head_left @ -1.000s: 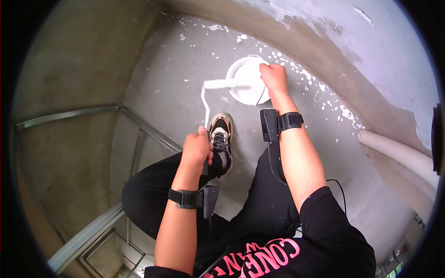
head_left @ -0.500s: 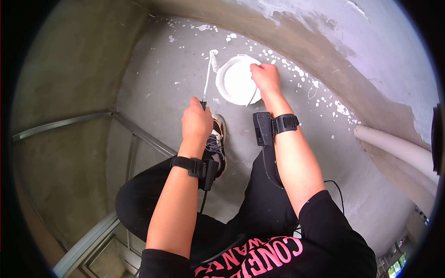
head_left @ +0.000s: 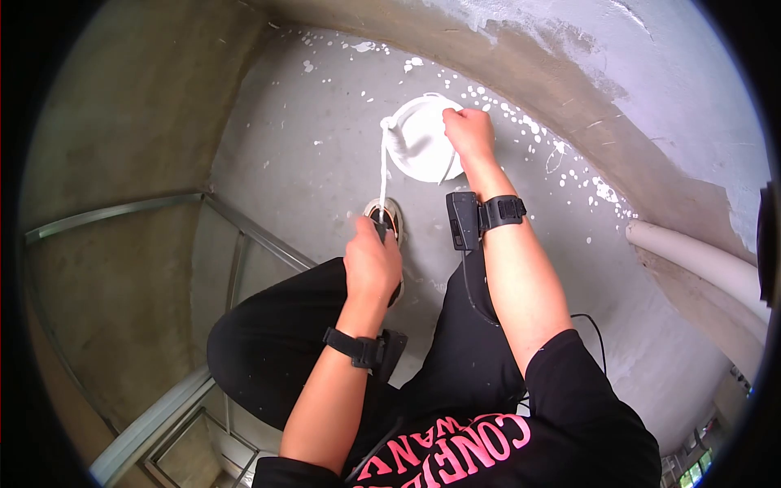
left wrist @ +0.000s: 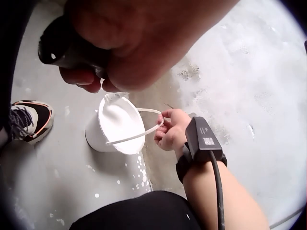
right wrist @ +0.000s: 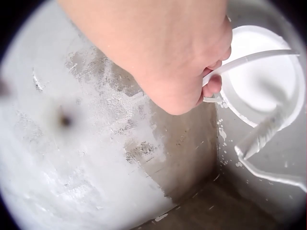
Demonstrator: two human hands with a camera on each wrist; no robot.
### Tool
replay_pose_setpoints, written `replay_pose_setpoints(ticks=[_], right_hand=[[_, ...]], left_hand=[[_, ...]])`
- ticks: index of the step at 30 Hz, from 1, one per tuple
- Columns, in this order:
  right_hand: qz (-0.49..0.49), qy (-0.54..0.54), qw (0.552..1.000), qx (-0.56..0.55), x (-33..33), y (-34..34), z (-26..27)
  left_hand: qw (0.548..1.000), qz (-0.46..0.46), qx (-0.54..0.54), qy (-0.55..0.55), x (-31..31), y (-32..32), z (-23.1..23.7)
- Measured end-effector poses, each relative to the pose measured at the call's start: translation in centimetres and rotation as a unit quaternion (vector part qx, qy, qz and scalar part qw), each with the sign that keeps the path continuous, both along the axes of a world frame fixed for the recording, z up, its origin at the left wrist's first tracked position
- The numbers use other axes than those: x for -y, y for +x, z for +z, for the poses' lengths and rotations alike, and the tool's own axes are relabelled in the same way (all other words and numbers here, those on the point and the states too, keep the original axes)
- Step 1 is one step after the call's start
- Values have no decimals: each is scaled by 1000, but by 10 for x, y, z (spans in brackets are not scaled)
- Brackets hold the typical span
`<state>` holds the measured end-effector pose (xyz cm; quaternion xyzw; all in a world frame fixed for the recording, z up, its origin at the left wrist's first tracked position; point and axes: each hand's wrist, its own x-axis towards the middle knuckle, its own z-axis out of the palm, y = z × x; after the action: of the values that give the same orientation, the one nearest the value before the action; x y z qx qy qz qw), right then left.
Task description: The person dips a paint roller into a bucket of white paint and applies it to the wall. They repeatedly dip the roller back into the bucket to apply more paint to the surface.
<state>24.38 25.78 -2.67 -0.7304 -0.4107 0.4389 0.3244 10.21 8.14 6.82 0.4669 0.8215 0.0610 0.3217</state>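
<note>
My left hand [head_left: 374, 264] grips the dark handle [left wrist: 72, 45] of a paint roller. The roller's white-coated frame [head_left: 383, 171] runs away from the hand, and its white sleeve [head_left: 396, 140] overlaps the near-left rim of a white bucket [head_left: 409, 168]. In the right wrist view the sleeve [right wrist: 264, 132] slants at the bucket's edge. White paint [right wrist: 254, 79] shows inside the bucket. With curled fingers my right hand [head_left: 472, 134] holds the bucket's white bail handle [left wrist: 134, 137] at the far-right side. The left wrist view shows the bucket tilted, its mouth facing the right hand.
White paint spatters [head_left: 529, 126] dot the grey floor along the base of a partly coated wall [head_left: 651, 98]. A shoe [head_left: 390, 215] stands near the bucket. Metal framing [head_left: 260, 232] lies to the left, and a pale pipe [head_left: 691, 260] runs along the right.
The roller swung from over the bucket to its left side, then back right onto the rim. My left hand moved forward, then back and right. My right hand keeps hold of the bail handle.
</note>
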Motion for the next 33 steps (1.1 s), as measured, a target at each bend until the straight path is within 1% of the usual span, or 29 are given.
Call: replay_pose_setpoints(ticks=[2, 4, 5, 8, 12, 14, 16, 17, 20, 21, 26, 28, 30, 32, 33], right_hand=[[9, -6, 1000, 9, 0, 3, -2], [3, -12, 1000, 7, -1, 6, -2], [-3, -19, 1000, 5, 0, 8, -3], [1, -21, 1000, 0, 2, 8, -2], [6, -17, 1000, 4, 3, 6, -4], [17, -17, 1000, 0, 4, 6, -4], [15, -13, 1000, 3, 3, 6, -5], [13, -11, 1000, 3, 4, 6, -5], [18, -15, 1000, 11, 5, 7, -2], [18, -15, 1000, 11, 5, 7, -2], [16, -7, 1000, 4, 4, 3, -3], [22, -1, 1000, 4, 5, 2, -2], [30, 7, 1000, 4, 5, 1, 0], [31, 4, 1000, 5, 6, -1, 7], [25, -8, 1000, -12, 6, -2, 11]], left_hand=[[1000, 8, 13, -4, 10, 7, 1], [998, 53, 18, 22, 19, 9, 2], [998, 54, 20, 22, 20, 8, 1], [993, 87, 7, 80, 22, -6, 0], [993, 82, -35, 82, -9, -24, -27], [994, 80, -35, 72, -19, -21, -32], [998, 36, -31, 51, -21, -18, -38], [997, 33, -37, 57, -17, -14, -39], [998, 40, -26, 49, -4, -8, -34], [999, 29, -20, 26, 1, -6, -31], [998, 46, -6, 28, 25, 5, -20], [998, 65, 13, 14, 33, 11, -15], [997, 69, 10, 23, 43, 16, -12], [995, 84, 33, 41, 52, 19, -9], [996, 77, 38, 24, 55, 20, -5]])
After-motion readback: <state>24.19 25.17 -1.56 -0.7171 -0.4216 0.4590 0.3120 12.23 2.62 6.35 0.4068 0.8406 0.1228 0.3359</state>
